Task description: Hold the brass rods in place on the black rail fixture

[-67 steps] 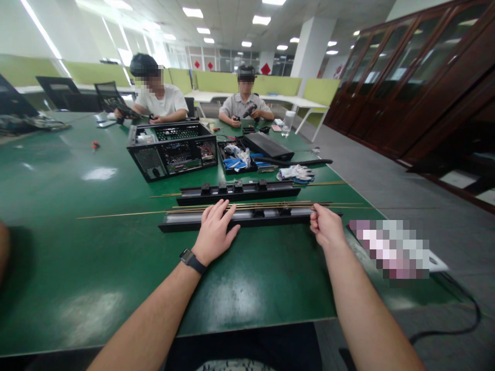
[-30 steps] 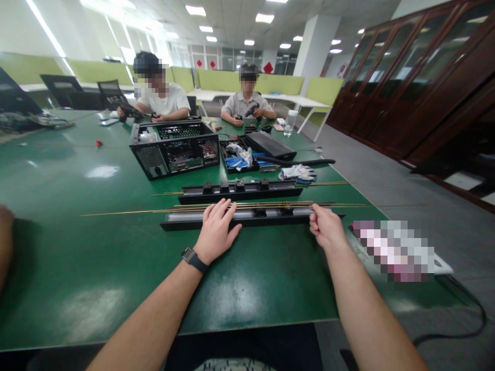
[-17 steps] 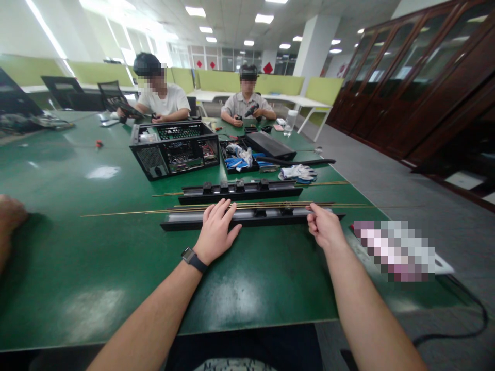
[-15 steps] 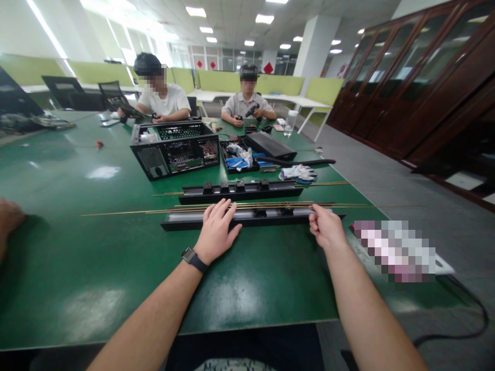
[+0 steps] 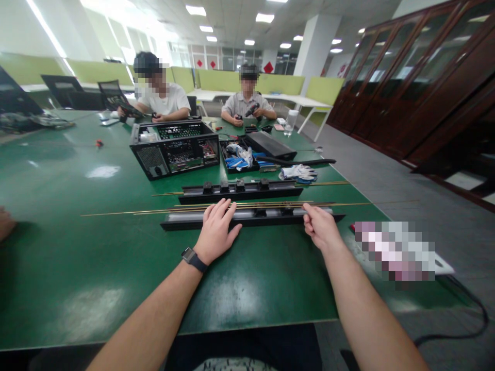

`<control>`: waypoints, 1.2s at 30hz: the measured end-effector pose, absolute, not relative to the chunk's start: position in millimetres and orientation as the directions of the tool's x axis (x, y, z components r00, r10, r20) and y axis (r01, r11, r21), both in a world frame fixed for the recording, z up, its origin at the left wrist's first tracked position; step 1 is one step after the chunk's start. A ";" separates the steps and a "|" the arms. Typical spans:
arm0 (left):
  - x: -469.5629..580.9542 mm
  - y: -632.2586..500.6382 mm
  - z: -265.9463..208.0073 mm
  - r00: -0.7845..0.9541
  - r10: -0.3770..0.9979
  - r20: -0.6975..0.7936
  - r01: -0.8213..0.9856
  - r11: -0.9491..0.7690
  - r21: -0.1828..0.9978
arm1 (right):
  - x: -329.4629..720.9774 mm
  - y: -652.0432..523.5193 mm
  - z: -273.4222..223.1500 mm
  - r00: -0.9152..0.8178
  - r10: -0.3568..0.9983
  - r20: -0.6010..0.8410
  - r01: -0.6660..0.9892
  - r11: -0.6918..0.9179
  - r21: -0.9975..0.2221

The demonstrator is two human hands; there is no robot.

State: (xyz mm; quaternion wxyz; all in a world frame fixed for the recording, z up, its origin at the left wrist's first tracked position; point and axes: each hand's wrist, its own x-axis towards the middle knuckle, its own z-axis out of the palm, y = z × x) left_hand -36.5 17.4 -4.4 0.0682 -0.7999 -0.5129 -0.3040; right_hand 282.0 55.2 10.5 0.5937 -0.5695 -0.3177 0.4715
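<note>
In front of me lies a long black channel rail point(image 5: 247, 222) with a pale inner strip and small black blocks. Several thin brass-coloured rods point(image 5: 266, 205) run lengthwise over it and stick out past both ends. My left hand point(image 5: 218, 226), a watch on its wrist, rests with fingers spread across the rods and the rail. At the rail's right part, my right hand point(image 5: 320, 224) is closed in a pinch on one of the rods. Behind it sits a second black rail point(image 5: 242, 192) with several blocks and more brass-coloured rods.
Farther back stand an open computer case point(image 5: 174, 152), a box point(image 5: 238, 159) of gloves and a flat black unit point(image 5: 268, 146). White gloves point(image 5: 297, 173) lie near a black tube. A blurred-out object point(image 5: 394, 251) is at right. Two people sit opposite; another hand point(image 5: 5, 223) shows left.
My right hand has shifted slightly left along the rail, and one rod's left end reaches farther left. My left hand has stayed put. The other person's hand at far left has drawn back.
</note>
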 end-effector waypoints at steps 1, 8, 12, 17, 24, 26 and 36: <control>-36.6 17.4 -4.4 0.289 0.778 0.558 0.862 -0.465 0.202 | 281.1 54.5 11.0 0.336 0.928 -0.158 -0.188 -0.098 -0.977; -36.4 17.2 -4.0 0.295 0.782 0.550 0.867 -0.460 0.190 | 286.8 55.5 13.7 0.415 0.891 -0.183 -0.226 -0.094 -0.970; -36.1 17.5 -4.5 0.294 0.781 0.550 0.867 -0.460 0.190 | 288.7 57.9 11.4 0.445 0.879 -0.171 -0.239 -0.068 -0.969; -36.1 17.6 -4.7 0.291 0.784 0.548 0.865 -0.461 0.199 | 285.2 56.1 10.2 0.394 0.907 -0.149 -0.225 -0.062 -0.972; -36.2 16.8 -3.9 0.291 0.785 0.547 0.865 -0.460 0.200 | 282.8 54.5 11.4 0.334 0.928 -0.164 -0.219 -0.092 -0.971; -36.1 16.8 -3.9 0.291 0.786 0.546 0.866 -0.459 0.199 | 284.1 56.0 10.5 0.373 0.912 -0.170 -0.230 -0.087 -0.969; -36.1 17.1 -4.7 0.289 0.785 0.548 0.863 -0.462 0.207 | 281.2 53.9 12.0 0.341 0.927 -0.155 -0.220 -0.082 -0.972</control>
